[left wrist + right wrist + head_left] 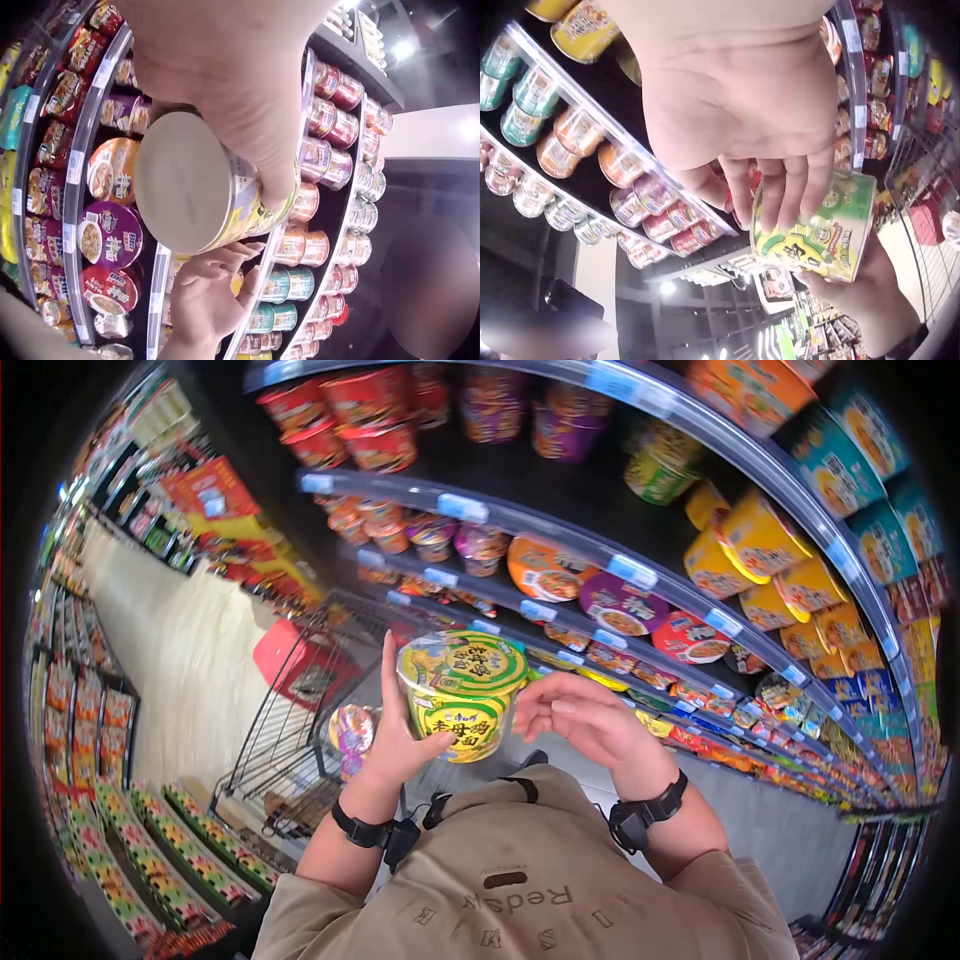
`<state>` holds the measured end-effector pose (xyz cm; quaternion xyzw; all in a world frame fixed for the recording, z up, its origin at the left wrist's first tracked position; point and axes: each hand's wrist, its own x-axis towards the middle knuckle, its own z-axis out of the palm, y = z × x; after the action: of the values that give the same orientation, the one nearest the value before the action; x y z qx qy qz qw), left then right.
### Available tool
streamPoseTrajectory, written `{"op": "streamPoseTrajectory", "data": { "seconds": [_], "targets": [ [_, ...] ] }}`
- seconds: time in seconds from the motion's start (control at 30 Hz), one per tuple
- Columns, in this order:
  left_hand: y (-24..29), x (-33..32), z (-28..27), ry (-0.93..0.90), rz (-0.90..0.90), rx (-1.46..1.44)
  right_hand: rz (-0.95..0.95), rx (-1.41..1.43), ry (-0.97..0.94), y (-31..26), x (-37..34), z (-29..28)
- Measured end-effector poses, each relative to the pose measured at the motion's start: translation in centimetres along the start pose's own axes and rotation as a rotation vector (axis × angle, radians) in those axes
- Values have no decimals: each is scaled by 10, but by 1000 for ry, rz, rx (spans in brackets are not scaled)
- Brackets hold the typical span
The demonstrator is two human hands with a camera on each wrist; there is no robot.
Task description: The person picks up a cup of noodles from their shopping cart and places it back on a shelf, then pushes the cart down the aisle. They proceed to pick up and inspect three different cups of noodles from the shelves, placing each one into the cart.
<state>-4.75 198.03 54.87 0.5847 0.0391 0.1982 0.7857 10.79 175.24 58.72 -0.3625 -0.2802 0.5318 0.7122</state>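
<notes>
A yellow and green instant noodle tub (pixel 463 695) is held upright in front of the chest by the left hand (pixel 396 725), whose thumb lies across its front. The left wrist view shows the tub's pale round base (pixel 184 182) with the left hand (pixel 225 97) wrapped round its side. Just right of the tub, the right hand (pixel 585 722) has its fingers loosely bent toward it, gripping nothing. In the right wrist view, the right hand's fingers (pixel 784 187) lie in front of the tub (pixel 814 240); whether they touch it I cannot tell.
A wire shopping cart (pixel 270 760) stands at the left, with a purple and white tub (pixel 352 732) and a red item (pixel 300 660) at it. Shelves of noodle tubs and packets, edged by a rail (pixel 560 535), curve ahead and right. A pale floor aisle (pixel 170 660) runs left.
</notes>
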Motion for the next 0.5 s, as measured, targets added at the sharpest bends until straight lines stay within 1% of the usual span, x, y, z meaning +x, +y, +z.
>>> {"op": "streamPoseTrajectory", "data": {
  "seconds": [0.03,0.1,0.13,0.2,0.3,0.33,0.37,0.4,0.43,0.5],
  "targets": [
    [-3,12,14,-23,-6,-2,-16,0,18,-8,-11,-12],
    [-10,34,39,-52,-3,25,-24,-47,182,-24,-30,-34],
    [-12,44,51,-74,0,41,-38,-46,195,-29,-38,-45],
    [-17,65,73,-111,17,57,-49,-105,282,-42,-53,-64],
    [-30,94,102,-167,47,85,-75,-170,348,-65,-72,-82],
    [-37,102,111,-187,73,107,-88,-175,365,-71,-78,-89],
    [-43,109,120,-206,100,128,-100,-161,332,-76,-83,-96],
    [-43,114,133,-218,82,91,-110,-145,299,-80,-88,-103],
    [-45,120,143,-233,81,84,-117,-150,313,-85,-92,-110],
    [-48,132,158,-271,95,68,-113,-171,274,-93,-99,-122]
  ]
}}
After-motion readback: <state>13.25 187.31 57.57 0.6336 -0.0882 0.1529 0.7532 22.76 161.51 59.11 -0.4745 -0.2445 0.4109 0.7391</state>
